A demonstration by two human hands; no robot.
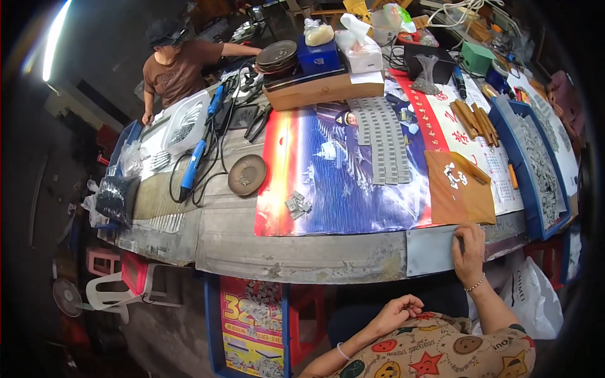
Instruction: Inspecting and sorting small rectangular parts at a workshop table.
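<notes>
My right hand (468,253) rests at the table's front edge on a grey sheet (428,251). Its fingers are loosely bent with the thumb apart, and I see nothing held. Lower down, close to my body, my left hand (403,311) has its fingers curled in, with no object showing. Just beyond the right hand lies brown paper (463,201) with small white pieces (454,176) on it. Rows of small grey rectangular pieces (386,142) cover part of a colourful poster (340,211). A loose heap of similar grey pieces (298,205) lies at the poster's left.
Blue trays of small parts stand at the right (547,214) and below the table (214,327). A round brown dish (247,175), a blue-handled tool (192,170) and pliers (258,123) lie left. Across the table is another person (179,72). Brown rolls (476,123) lie beyond the paper.
</notes>
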